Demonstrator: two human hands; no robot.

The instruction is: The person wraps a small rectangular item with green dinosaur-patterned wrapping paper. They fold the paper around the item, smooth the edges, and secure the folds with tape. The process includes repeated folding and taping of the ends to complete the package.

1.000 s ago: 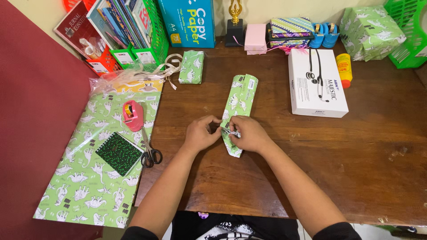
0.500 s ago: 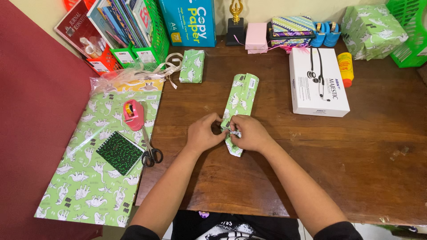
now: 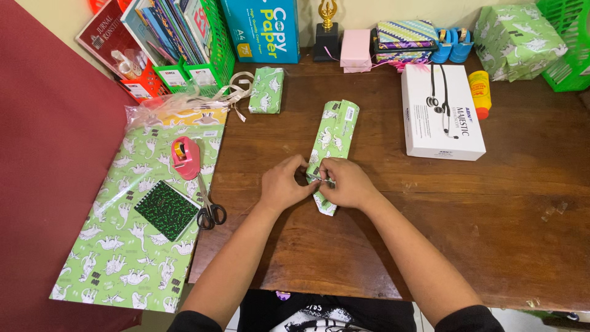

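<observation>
Your table (image 3: pixel 430 233) is dark wood, worn and faintly glossy. The parcel (image 3: pixel 335 138) you pinch is wrapped in smooth green printed paper, like the sheet (image 3: pixel 123 252) beside it. The tape dispenser (image 3: pixel 185 157) is shiny pink plastic; the box (image 3: pixel 442 120) is matt white cardboard.

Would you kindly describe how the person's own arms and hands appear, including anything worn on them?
Both forearms are bare from wrist to above the elbow. The left hand and right hand wear no gloves, and no rings, watch or bracelets show. Short black sleeves begin at the bottom edge of the picture, part of a black shirt with a white print on its front.
</observation>
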